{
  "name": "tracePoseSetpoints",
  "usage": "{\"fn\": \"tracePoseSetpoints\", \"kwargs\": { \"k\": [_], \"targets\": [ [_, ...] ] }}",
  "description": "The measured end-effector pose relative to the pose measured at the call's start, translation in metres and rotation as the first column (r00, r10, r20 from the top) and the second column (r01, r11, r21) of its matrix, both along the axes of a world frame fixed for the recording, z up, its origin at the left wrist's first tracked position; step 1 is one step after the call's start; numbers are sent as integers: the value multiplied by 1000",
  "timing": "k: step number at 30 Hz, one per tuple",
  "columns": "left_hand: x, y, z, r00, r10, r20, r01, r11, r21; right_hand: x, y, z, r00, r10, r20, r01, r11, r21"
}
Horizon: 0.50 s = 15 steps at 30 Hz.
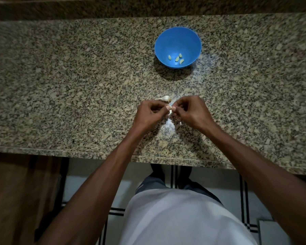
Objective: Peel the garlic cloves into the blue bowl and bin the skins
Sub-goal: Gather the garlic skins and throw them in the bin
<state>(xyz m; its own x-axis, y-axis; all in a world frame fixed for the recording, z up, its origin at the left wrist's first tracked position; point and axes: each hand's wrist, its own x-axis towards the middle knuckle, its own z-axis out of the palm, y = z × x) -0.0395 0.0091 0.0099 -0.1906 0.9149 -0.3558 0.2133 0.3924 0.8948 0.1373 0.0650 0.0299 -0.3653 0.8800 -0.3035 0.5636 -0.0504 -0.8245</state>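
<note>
Speckled granite counter [60, 85] carried the blue bowl [163, 39] at twelve o'clock, while left hand [149, 114] and right hand [193, 112] pinched a small, likely slippery garlic clove [170, 108] by its ends.

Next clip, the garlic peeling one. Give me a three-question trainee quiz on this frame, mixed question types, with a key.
1. How many peeled cloves lie in the blue bowl?
2. True or false: the garlic head on the granite counter lies on the far side of the hands from the person.
3. Multiple choice: the clove being peeled is held by A) the left hand alone, B) the right hand alone, C) the fingertips of both hands.

Key: 1) four; 2) true; 3) C.
</note>
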Motion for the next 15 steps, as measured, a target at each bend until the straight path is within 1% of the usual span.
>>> {"fn": "tracePoseSetpoints", "kwargs": {
  "k": [1, 3, 5, 6, 8, 11, 13, 15],
  "targets": [
    [2, -1, 1, 998, 30, 58, -29, 999, -21, -1, -2, -1, 999, 33, 19, -35, 994, 100],
    [4, -3, 3, 978, 109, 180, -94, 991, -94, 0, -5, -5, 995, 92, 43, -100, 965, 244],
    [5, -5, 4, 939, 182, 291, -129, 973, -191, 3, -7, -8, 988, 132, 75, -149, 935, 321],
    [5, -6, 5, 922, 197, 333, -124, 966, -228, 4, -8, -10, 987, 141, 77, -158, 929, 334],
    [5, -6, 6, 891, 221, 397, -110, 953, -283, 5, -10, -11, 988, 141, 57, -152, 936, 316],
    [3, -7, 3, 854, 257, 452, -112, 940, -321, 4, -8, -10, 994, 108, 35, -113, 974, 195],
    [2, -9, -1, 884, 211, 418, -93, 954, -286, 5, -6, -8, 995, 86, 42, -90, 991, 97],
    [3, -11, -4, 952, 112, 284, -61, 981, -184, 6, -6, -7, 996, 76, 48, -77, 997, 13]
  ]
}}
